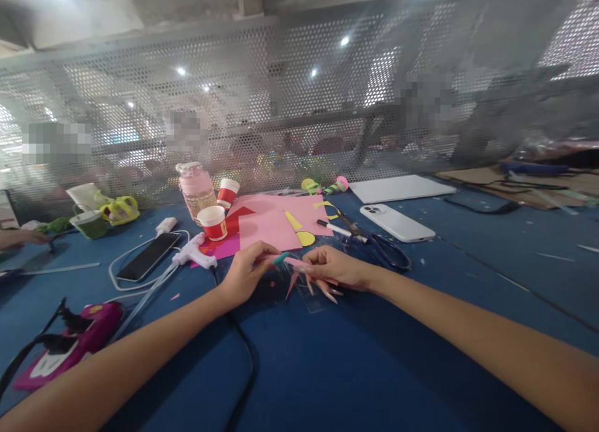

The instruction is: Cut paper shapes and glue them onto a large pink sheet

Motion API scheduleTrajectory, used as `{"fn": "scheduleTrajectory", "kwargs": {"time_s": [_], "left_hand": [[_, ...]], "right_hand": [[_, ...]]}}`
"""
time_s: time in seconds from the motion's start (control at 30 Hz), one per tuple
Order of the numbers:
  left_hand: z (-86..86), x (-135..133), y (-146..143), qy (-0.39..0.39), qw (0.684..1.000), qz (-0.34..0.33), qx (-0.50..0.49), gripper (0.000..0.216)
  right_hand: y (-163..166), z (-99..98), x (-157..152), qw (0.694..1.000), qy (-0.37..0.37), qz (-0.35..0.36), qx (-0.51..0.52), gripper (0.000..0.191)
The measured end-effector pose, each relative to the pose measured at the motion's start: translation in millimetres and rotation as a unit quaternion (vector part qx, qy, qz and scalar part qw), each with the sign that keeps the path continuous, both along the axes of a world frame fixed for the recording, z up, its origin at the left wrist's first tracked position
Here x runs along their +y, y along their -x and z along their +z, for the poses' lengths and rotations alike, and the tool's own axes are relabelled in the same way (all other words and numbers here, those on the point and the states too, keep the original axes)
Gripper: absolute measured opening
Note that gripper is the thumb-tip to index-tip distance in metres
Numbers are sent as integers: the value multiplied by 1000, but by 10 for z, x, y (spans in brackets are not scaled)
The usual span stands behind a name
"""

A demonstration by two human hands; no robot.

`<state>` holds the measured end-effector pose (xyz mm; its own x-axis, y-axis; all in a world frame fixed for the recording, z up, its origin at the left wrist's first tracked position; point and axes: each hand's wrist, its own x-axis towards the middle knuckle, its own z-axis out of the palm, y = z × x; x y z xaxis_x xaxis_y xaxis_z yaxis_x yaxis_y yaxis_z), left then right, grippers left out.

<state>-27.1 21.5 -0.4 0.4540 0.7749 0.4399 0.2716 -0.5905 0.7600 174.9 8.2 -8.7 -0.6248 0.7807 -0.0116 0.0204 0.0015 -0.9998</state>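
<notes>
A narrow pink paper strip stretches between my two hands, above the blue table. My left hand pinches its left end, where a small teal piece shows at the fingertips; I cannot make out what that is. With closed fingers, my right hand grips the other end, its long-nailed lower fingers pointing down. Below the hands, a thin pink scrap hangs or lies by some clear plastic. Just beyond them are pink paper sheets, a yellow paper circle, a marker and scissors.
Left of the sheets stand paper cups, a pink bottle and a white glue gun. A black phone and a magenta power strip with cables lie nearer. Another person's hand shows far left; a white phone lies right.
</notes>
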Motion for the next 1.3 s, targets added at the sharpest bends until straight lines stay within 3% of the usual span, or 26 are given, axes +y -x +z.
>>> {"fn": "scheduleTrajectory", "kwargs": {"time_s": [0.3, 0.47, 0.7, 0.93, 1.3], "left_hand": [[36, 48, -52, 164, 972, 19, -166, 27], [4, 150, -29, 275, 918, 52, -281, 36], [-13, 235, -3, 332, 846, 96, -405, 12], [-1, 213, -23, 323, 854, 89, -399, 12], [40, 182, -58, 331, 842, 107, -412, 13]], "right_hand": [[12, -33, 19, 998, 32, -36, 39, 48], [23, -61, 32, 987, 56, -100, 110, 41], [36, -51, 43, 977, 43, -188, 96, 43], [-94, 39, 78, 950, -103, -286, -68, 41], [-70, -72, 73, 922, -152, -352, -52, 41]]}}
